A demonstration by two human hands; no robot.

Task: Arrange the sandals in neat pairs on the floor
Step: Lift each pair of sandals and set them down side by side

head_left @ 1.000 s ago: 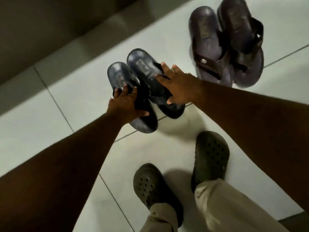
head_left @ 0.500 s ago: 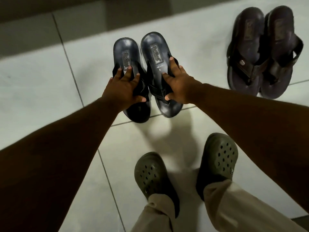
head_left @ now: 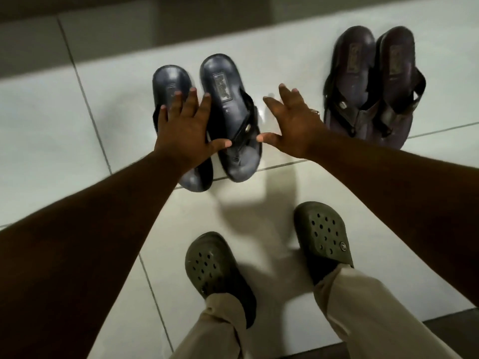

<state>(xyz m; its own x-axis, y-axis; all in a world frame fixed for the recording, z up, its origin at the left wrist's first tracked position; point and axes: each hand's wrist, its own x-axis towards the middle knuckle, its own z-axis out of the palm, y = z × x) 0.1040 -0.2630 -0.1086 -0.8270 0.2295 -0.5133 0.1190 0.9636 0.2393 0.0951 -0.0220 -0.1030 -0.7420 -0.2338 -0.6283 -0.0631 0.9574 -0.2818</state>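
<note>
Two dark blue sandals lie side by side on the white tiled floor, the left one [head_left: 168, 81] partly under my left hand [head_left: 185, 130], the right one [head_left: 228, 104] beside it. My left hand hovers over them with fingers spread, holding nothing. My right hand [head_left: 293, 125] is open, fingers apart, just right of the blue pair and clear of it. A second pair of dark purple-brown sandals [head_left: 373, 84] stands together at the far right.
My own feet in olive perforated clogs [head_left: 215, 270] [head_left: 324, 239] and beige trousers stand below the sandals. A darker step or skirting [head_left: 103, 27] runs along the top. Bare tile lies to the left.
Both hands have let go of the blue sandals and spread open; the right hand has moved off to the right. The sandals now lie flat side by side.
</note>
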